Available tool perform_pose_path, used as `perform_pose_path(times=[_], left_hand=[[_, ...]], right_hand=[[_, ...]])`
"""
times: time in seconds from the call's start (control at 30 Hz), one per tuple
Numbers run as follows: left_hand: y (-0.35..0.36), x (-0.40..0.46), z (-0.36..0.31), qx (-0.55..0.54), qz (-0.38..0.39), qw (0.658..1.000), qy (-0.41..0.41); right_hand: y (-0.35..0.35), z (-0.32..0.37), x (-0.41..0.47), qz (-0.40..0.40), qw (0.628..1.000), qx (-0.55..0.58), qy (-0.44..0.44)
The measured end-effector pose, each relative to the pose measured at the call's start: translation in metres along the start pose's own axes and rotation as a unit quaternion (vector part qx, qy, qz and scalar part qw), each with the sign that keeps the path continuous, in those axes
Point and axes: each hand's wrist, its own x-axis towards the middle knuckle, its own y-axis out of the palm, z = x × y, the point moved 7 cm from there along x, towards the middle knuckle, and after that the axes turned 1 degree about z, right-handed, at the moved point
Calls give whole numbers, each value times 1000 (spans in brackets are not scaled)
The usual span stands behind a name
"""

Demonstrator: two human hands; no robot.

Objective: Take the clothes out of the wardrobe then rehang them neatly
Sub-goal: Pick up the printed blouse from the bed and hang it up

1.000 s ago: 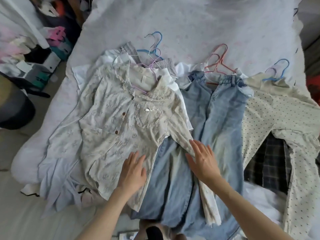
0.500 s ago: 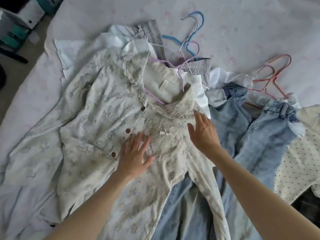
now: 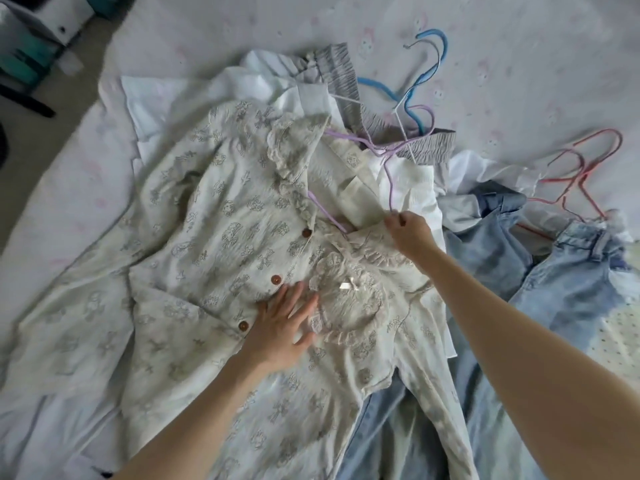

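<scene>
A cream printed blouse point(image 3: 221, 216) with a lace collar and brown buttons lies spread on the bed, on top of other clothes. A purple hanger point(image 3: 389, 174) sits inside its neck opening. My left hand point(image 3: 282, 327) presses flat on the blouse's front beside the lace-edged chest pocket, fingers straight. My right hand point(image 3: 408, 232) is curled at the collar's right side and pinches the purple hanger's wire. Light blue jeans point(image 3: 540, 282) lie to the right on a red hanger point(image 3: 585, 168). A grey-striped garment point(image 3: 343, 77) with a blue hanger point(image 3: 415, 95) lies behind the blouse.
Everything lies on a pale patterned bedsheet point(image 3: 502, 39). White garments point(image 3: 194, 95) poke out under the blouse. A cream dotted garment point(image 3: 620, 330) shows at the right edge. Boxes and the floor point(image 3: 38, 39) are at the upper left, beyond the bed's edge.
My right hand moved up from the blouse's shoulder to the collar and closed on the purple hanger. My left hand stayed flat on the front. The camera came closer.
</scene>
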Motion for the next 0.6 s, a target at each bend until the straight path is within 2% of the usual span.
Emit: perform_pose_path(times=[0.13, 0.23, 0.33, 0.43, 0.5, 0.6], left_hand=[[-17, -15, -11, -74, -62, 995, -17], [-44, -31, -30, -162, -161, 971, -73], [-72, -34, -64, -216, -222, 948, -76], [-92, -39, -111, -198, -261, 945, -27], [-103, -46, -145, -146, -296, 943, 37], [-124, -60, -201, -84, -352, 920, 149]], right_hand=[[-15, -5, -39, -57, 994, 78, -45], [-29, -23, -73, -54, 993, 83, -62], [-45, -56, -104, -74, 993, 83, -33], [-71, -94, -150, -128, 986, 102, -10], [-94, -119, -186, -168, 978, 127, -8], [-139, -149, -245, -227, 963, 142, -15]])
